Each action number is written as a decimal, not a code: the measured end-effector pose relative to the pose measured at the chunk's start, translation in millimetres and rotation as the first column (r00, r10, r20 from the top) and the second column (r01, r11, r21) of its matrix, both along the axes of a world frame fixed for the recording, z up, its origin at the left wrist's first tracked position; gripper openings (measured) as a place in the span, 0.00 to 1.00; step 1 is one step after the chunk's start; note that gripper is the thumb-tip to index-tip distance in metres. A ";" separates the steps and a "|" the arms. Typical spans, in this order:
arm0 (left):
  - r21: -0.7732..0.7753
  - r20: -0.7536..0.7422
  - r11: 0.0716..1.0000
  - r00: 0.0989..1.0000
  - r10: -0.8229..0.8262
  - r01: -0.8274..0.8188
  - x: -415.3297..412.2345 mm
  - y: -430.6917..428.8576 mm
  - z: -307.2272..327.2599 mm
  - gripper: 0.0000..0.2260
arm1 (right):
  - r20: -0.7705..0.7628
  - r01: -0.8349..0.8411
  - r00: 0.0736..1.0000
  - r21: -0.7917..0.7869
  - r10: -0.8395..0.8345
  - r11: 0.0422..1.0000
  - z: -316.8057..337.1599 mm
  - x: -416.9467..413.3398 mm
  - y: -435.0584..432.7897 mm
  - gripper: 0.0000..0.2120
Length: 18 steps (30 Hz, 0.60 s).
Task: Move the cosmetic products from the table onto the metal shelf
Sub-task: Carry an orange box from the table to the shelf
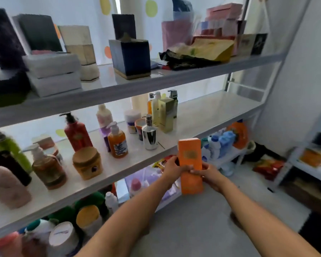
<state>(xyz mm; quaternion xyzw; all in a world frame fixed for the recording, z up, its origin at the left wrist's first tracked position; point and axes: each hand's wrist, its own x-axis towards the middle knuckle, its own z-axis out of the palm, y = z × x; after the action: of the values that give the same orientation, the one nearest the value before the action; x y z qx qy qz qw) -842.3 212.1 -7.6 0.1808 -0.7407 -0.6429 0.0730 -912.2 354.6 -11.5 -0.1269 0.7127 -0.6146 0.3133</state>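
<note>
**Holding an orange box in front of the shelf**

Holding a tall orange box (190,164) upright with both hands, up in the air above the gray floor (193,223). Gripping its left side with the left hand (171,168), fingers (172,161) curled round the edge. Gripping its right side with the right hand (210,176), fingers clamped on the box too, one lying across the front.

Not resting on the metal shelf (202,115) yet. Just in front of the edge of the middle board, with the top of the box level with that edge.

On the middle board, from left to right: a round jar (87,162) with a brown lid, a red pump bottle (77,134) behind it, an orange soap bottle (117,141) with a white pump, a silver pump bottle (149,135), and a gold box (166,115) farther back. Closest to the orange box: the silver pump bottle, up and to the left, not touching it.

On the top board: white boxes (52,73) stacked on the left, a dark blue box (131,58) in the middle, a yellow bag (209,48) lying on the right.

Down low behind the orange box: bottles with blue caps (220,143) on a small white rack (230,156).

Very blurry at the far left, too hard to tell more there.
</note>
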 end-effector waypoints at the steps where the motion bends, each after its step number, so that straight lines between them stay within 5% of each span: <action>1: -0.011 0.007 1.000 1.000 -0.001 0.002 -19.9 2.8 -1.7 0.26 | -0.014 0.034 0.999 0.003 -0.034 0.999 -0.2 -15.4 3.2 0.27; 13: -0.157 -0.140 0.982 0.986 0.086 -0.108 -239.0 -3.7 -7.9 0.21 | -0.168 0.154 0.975 0.049 -0.144 0.987 7.0 -225.0 -24.8 0.17; 18: -0.273 -0.130 0.927 0.965 0.228 -0.256 -291.8 -38.2 -4.4 0.22 | -0.223 0.060 0.974 0.063 -0.044 0.996 24.5 -286.7 -64.5 0.21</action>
<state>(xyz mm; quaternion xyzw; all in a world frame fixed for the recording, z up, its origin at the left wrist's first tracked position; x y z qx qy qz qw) -1134.1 173.9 -12.0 0.2274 -0.7938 -0.5224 0.2126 -1198.9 290.0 12.9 -0.1648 0.7671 -0.5796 0.2201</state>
